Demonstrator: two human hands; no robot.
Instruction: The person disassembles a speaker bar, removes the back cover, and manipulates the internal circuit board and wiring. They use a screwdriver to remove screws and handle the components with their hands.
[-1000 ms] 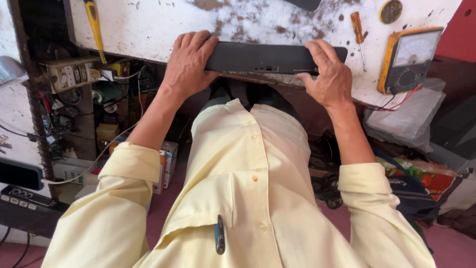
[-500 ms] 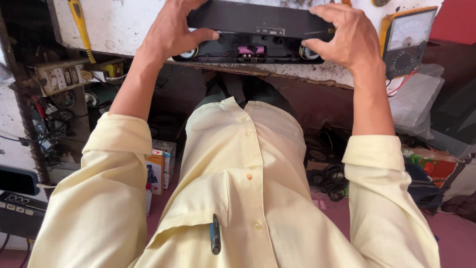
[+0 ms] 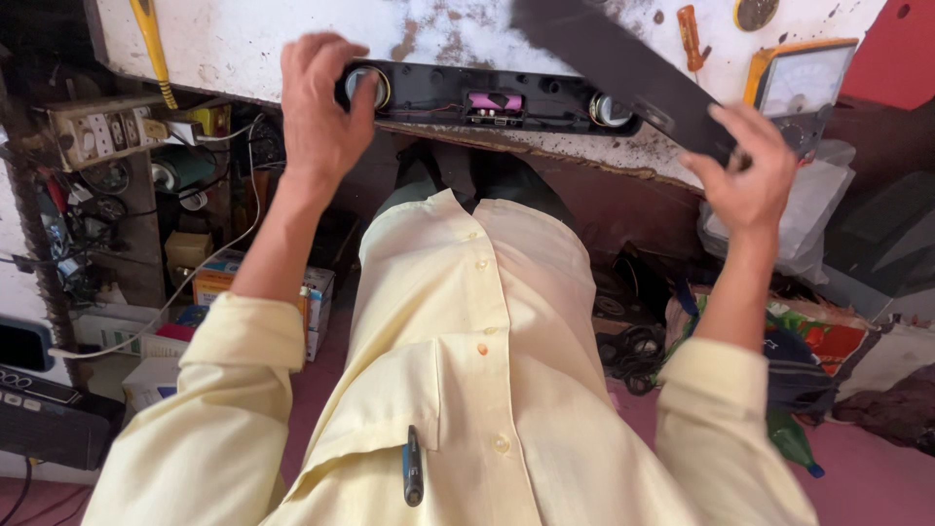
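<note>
White workbench (image 3: 243, 39); opened speaker shell (image 3: 487, 97) with purple battery (image 3: 495, 101) inside.

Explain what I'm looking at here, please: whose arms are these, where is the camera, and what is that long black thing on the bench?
The camera sits on a person's head and looks down, so you see their own pale yellow shirt and both arms. The left hand grips one end of a long black speaker body, lying open on the stained white workbench; round speaker cones and a purple part show inside. The right hand holds up a flat black cover panel, tilted above the bench. A yellow-cased meter, an orange-handled screwdriver and a yellow tool also lie on the bench. A pen sits in the shirt pocket.
</note>
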